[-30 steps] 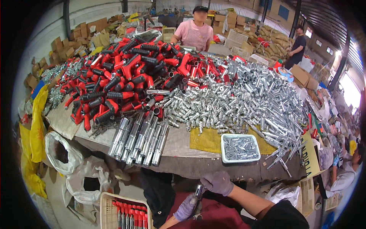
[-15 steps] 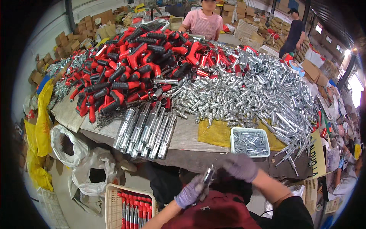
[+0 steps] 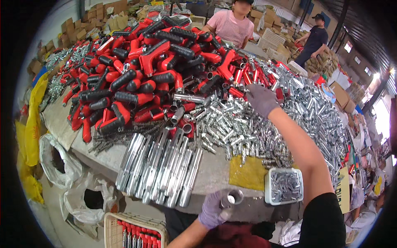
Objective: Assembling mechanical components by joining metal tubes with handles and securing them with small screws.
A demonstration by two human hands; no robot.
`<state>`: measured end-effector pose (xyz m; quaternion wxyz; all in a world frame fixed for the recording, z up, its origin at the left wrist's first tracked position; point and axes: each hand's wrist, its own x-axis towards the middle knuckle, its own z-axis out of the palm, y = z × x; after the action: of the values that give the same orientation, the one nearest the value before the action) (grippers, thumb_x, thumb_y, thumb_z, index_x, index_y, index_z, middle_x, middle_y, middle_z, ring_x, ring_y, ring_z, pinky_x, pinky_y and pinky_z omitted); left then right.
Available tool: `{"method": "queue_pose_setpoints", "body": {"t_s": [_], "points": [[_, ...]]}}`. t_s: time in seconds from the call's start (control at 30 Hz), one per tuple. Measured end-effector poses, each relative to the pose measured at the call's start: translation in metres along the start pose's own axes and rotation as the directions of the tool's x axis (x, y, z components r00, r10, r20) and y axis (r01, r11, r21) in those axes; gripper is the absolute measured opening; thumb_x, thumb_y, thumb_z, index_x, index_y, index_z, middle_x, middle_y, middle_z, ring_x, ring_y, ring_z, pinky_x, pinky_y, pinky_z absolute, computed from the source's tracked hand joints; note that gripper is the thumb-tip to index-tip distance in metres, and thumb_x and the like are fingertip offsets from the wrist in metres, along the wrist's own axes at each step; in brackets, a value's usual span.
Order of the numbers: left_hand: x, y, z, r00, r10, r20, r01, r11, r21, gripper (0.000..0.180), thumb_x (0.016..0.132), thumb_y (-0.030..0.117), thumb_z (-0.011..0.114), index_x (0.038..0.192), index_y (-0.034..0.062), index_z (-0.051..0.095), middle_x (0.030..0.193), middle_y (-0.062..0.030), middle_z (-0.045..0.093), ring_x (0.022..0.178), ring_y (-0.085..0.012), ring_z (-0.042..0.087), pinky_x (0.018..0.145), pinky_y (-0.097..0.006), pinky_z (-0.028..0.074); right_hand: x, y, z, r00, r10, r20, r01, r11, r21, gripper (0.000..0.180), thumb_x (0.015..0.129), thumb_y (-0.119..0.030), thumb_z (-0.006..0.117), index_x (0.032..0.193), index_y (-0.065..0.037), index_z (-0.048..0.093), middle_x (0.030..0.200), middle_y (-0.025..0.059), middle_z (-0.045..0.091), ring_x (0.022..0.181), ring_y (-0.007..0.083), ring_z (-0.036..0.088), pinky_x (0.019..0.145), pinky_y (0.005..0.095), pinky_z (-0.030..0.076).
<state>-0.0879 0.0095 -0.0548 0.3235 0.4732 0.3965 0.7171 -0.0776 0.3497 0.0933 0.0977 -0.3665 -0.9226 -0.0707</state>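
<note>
In purple-grey gloves, my left hand [image 3: 211, 211] is closed round a chrome metal tube [image 3: 232, 198] above the near table edge, the tube's round open end showing. My right hand [image 3: 263, 101] reaches far across the table onto the heap, where small silver fittings [image 3: 240, 128] meet red metal tubes [image 3: 235, 92]. Its fingertips are beside a red tube, but what they touch is hidden. Several chrome tubes [image 3: 159, 169] lie side by side near the front edge. Behind them rises a big pile of red-and-black handles [image 3: 136, 82].
A white tray [image 3: 267, 188] of small metal pins rests by the front edge, beside a yellow cloth [image 3: 248, 175]. Below left, a cream basket [image 3: 108, 231] holds red-and-chrome pieces, near white sacks [image 3: 62, 175]. One person [image 3: 231, 27] stands across the table, another [image 3: 314, 39] farther right.
My right hand has gone from near my left hand out to the far heap. My left hand still holds the tube, now with its open end turned up. The view has shifted.
</note>
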Motion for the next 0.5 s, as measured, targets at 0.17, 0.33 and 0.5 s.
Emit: {"method": "queue_pose_setpoints", "body": {"t_s": [0.17, 0.33, 0.5], "points": [[0.012, 0.013, 0.001, 0.984, -0.179, 0.008, 0.178, 0.971, -0.160, 0.039, 0.080, 0.016, 0.063, 0.114, 0.0043, 0.049, 0.092, -0.0065, 0.060, 0.079, -0.0147, 0.059, 0.070, -0.027, 0.049, 0.087, 0.017, 0.032, 0.965, 0.260, 0.021, -0.257, 0.962, -0.091, 0.042, 0.088, -0.040, 0.049, 0.115, -0.008, 0.052, 0.120, 0.0168, 0.056, 0.110, 0.0344, 0.054, 0.092, 0.0461, 0.043], [0.017, 0.006, -0.002, 0.983, -0.098, 0.158, 0.066, 0.978, 0.196, 0.047, 0.080, 0.028, 0.066, 0.118, 0.0049, 0.049, 0.097, -0.0130, 0.062, 0.084, -0.0277, 0.062, 0.073, -0.037, 0.049, 0.094, 0.023, 0.031, 0.898, 0.439, 0.037, -0.440, 0.898, 0.016, 0.050, 0.081, -0.040, 0.058, 0.121, -0.011, 0.050, 0.124, 0.0151, 0.055, 0.114, 0.0339, 0.053, 0.092, 0.0500, 0.042], [0.009, -0.005, 0.002, 0.962, -0.264, 0.064, 0.250, 0.953, 0.170, 0.048, 0.082, 0.028, 0.066, 0.119, 0.0029, 0.051, 0.094, -0.0044, 0.061, 0.080, -0.0144, 0.059, 0.072, -0.029, 0.049, 0.010, 0.011, 0.007, 0.928, 0.145, -0.343, -0.007, 0.928, 0.372, 0.043, 0.076, -0.021, 0.069, 0.113, -0.010, 0.052, 0.110, 0.0126, 0.056, 0.099, 0.0313, 0.057, 0.086, 0.0426, 0.046]]}}
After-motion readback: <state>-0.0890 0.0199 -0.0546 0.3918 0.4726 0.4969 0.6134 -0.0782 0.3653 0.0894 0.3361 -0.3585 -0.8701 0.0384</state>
